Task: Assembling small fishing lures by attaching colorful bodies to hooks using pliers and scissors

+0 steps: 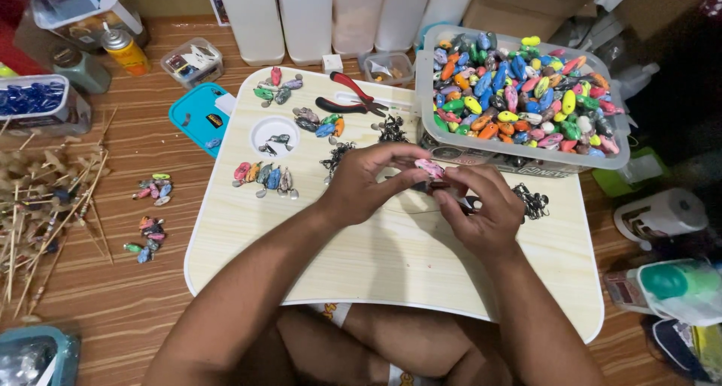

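Observation:
My left hand point(366, 183) and my right hand point(481, 209) meet over the middle of a pale wooden lap tray point(376, 258). Between the fingertips of both hands sits a small pink oval lure body point(430, 167). My right hand also seems to pinch a small dark metal piece under it. A clear plastic tub point(519, 157) heaped with many coloured oval lure bodies stands just beyond my right hand. Small piles of dark metal hooks point(532, 202) lie on the tray beside my hands.
Red-handled pliers point(352, 96) lie at the tray's far edge. Groups of finished coloured lures point(265, 177) rest on the tray's left and on the wooden floor point(150, 239). A teal box point(199, 115), bamboo sticks point(45, 205), jars and containers crowd the surroundings.

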